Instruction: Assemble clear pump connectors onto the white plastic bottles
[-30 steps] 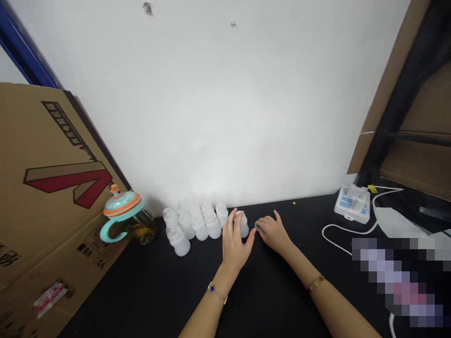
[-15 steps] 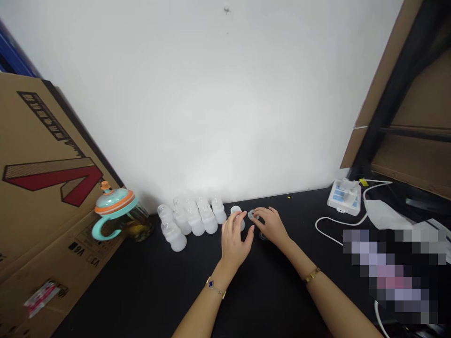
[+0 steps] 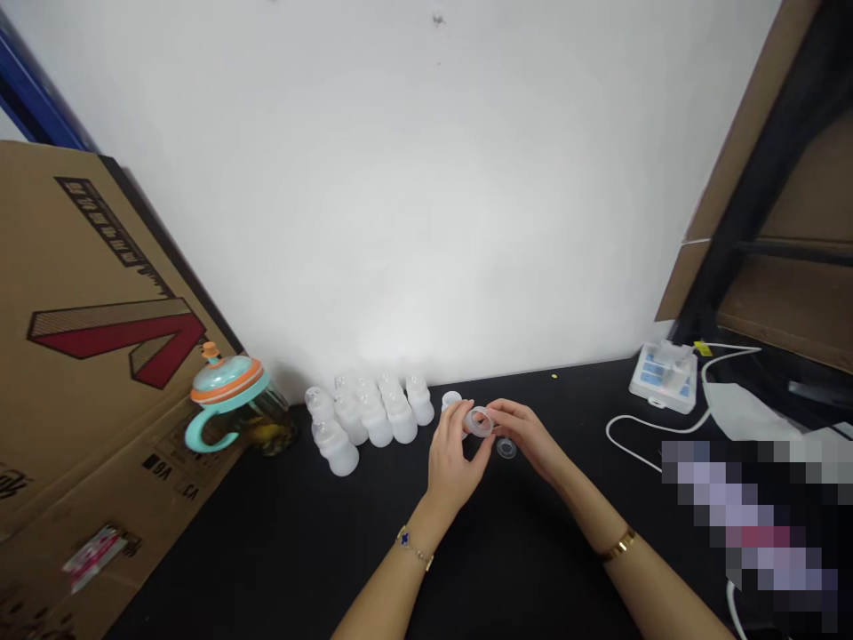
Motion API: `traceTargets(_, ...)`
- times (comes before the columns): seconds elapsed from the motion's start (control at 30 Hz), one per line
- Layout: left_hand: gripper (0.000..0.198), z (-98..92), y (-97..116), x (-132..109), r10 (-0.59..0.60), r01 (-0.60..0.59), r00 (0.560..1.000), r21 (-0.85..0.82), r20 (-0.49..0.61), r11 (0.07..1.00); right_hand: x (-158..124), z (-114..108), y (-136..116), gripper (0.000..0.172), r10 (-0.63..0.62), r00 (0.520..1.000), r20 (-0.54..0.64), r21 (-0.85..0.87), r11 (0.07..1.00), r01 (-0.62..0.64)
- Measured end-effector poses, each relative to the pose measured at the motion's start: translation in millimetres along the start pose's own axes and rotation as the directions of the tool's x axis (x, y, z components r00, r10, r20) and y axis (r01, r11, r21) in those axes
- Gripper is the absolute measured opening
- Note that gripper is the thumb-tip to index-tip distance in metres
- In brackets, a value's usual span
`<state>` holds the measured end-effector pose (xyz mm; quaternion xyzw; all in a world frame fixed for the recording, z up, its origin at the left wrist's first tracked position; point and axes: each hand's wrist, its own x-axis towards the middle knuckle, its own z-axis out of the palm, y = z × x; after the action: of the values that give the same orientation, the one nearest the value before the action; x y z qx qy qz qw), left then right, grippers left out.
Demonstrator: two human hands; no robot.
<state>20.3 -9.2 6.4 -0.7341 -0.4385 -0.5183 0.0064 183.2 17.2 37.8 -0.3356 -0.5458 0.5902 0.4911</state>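
A translucent white screw ring (image 3: pixel 481 433) is held up between my two hands, its round opening facing me. My left hand (image 3: pixel 455 455) grips its left side, with the thumb at the lower edge. Fingertips of my right hand (image 3: pixel 531 438) close on the ring's right side. Behind my left fingers stands a white bottle (image 3: pixel 451 397) without a top, its lower part hidden. A small clear round part (image 3: pixel 506 448) lies on the black table just under my right hand. Several capped milky-white baby bottles (image 3: pixel 378 420) stand in a group to the left.
A teapot-like jug (image 3: pixel 230 391) with a turquoise and orange lid stands beside a large cardboard box (image 3: pixel 99 293) on the left. A white case (image 3: pixel 665 378), a white cable (image 3: pixel 626 418) and a pale sheet (image 3: pixel 737 411) lie at right. The wall closes off the back.
My right hand has brought the ring left and up to my left hand, which has closed on it. The clear round part on the table is more visible. The view has shifted slightly.
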Motion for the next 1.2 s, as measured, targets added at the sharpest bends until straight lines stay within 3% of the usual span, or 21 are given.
traceTargets(0.1,0.041,-1.4,0,2,-0.009,0.009,1.000,-0.042,0.002,0.999,1,0,1,0.038,0.004,1.000,0.024,-0.045,0.999,-0.003)
traceTargets(0.2,0.036,-4.1,1,4,-0.028,0.028,1.000,-0.042,0.012,0.999,2,-3,4,0.038,-0.134,0.986,-0.100,-0.364,0.927,0.089)
traceTargets(0.3,0.036,-5.8,0,6,-0.038,0.038,0.999,-0.031,-0.003,0.999,1,-10,7,0.034,-0.319,0.931,-0.179,-0.803,0.594,0.049)
traceTargets(0.37,0.036,-5.9,-1,7,-0.038,0.038,0.999,-0.018,-0.018,0.999,1,-14,9,0.030,-0.327,0.928,-0.178,-0.927,0.372,-0.047)
traceTargets(0.43,0.036,-5.6,-2,7,-0.033,0.033,0.999,-0.004,-0.022,0.999,1,-19,12,0.025,-0.259,0.951,-0.171,-0.961,0.255,-0.103)
traceTargets(0.5,0.035,-5.0,-3,6,-0.018,0.018,1.000,0.006,-0.018,1.000,1,-23,16,0.023,-0.192,0.969,-0.156,-0.973,0.202,-0.116)
traceTargets(0.63,0.035,-4.0,-4,5,0.017,-0.017,1.000,0.035,-0.010,0.999,3,-29,27,0.017,-0.112,0.986,-0.125,-0.979,0.175,-0.105)
traceTargets(0.77,0.037,-3.1,-3,4,0.042,-0.041,0.999,0.064,-0.016,0.997,3,-29,34,0.004,-0.034,0.995,-0.098,-0.973,0.214,-0.089)
traceTargets(1.07,0.037,-2.4,3,1,0.075,-0.076,0.997,0.099,0.013,0.992,4,-32,42,0.018,-0.039,0.999,-0.008,-0.951,0.308,0.004)
traceTargets(1.2,0.038,-3.7,-3,4,0.049,-0.048,0.999,0.108,-0.012,0.993,7,-35,40,0.015,-0.012,1.000,-0.025,-0.934,0.357,-0.019)
